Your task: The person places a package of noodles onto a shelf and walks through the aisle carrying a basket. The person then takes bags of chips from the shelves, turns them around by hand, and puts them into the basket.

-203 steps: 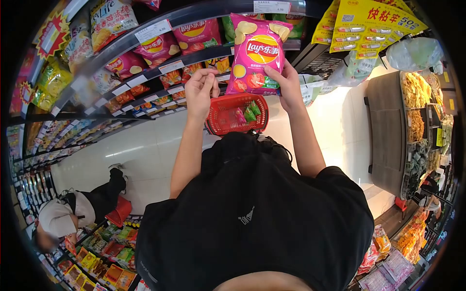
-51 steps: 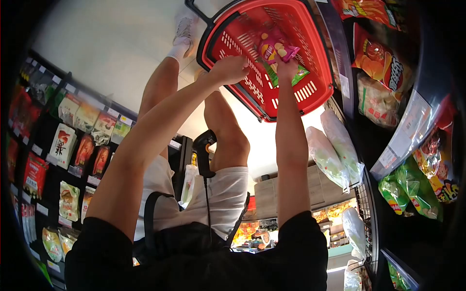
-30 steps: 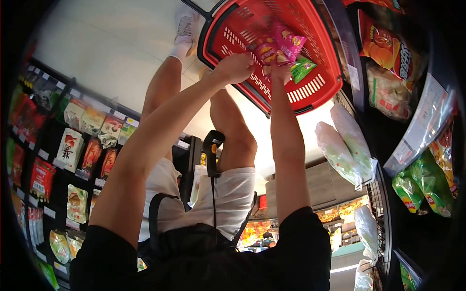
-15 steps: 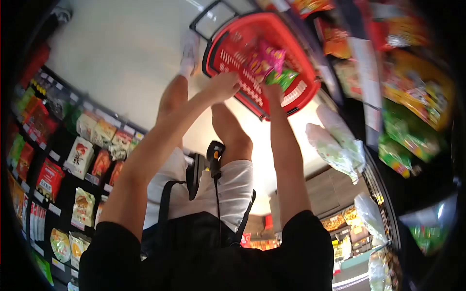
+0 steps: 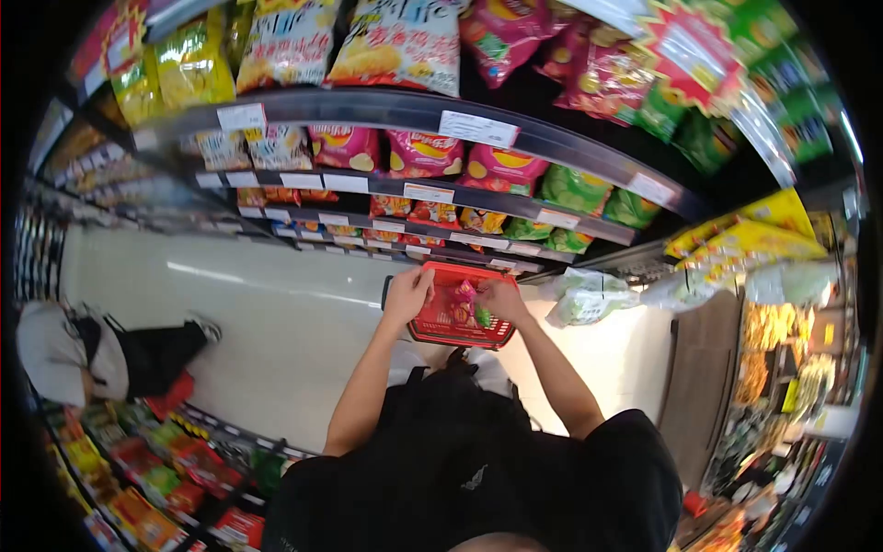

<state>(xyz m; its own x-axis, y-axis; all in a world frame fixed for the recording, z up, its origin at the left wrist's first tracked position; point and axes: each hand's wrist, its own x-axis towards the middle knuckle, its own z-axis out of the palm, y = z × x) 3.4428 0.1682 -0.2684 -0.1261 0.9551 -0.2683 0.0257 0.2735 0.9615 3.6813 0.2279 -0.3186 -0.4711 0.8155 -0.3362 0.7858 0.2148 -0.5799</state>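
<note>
Below me is a red shopping basket (image 5: 432, 328) with pink and green snack bags in it. A pink bag (image 5: 465, 291) lies near its middle, and a small green bag (image 5: 483, 316) is beside it. My left hand (image 5: 411, 293) overlaps the basket's left side in view, its fingers curled; whether it touches the rim I cannot tell. My right hand (image 5: 499, 299) shows over the basket's right part, nearest the pink bag. Its fingers are bent inward, and anything held in them is hidden.
Ahead stand shelves with pink chip bags (image 5: 425, 153), green bags (image 5: 576, 188) and price tags. Plastic bags (image 5: 593, 296) hang at right, beside a wooden-looking panel (image 5: 696, 386). A person (image 5: 110, 354) is at left on the pale floor (image 5: 267, 304), near another packed shelf (image 5: 166, 478).
My view has risen and swung towards the snack shelves, and the basket looks smaller. A person has come into view at left. Both hands still appear over the basket.
</note>
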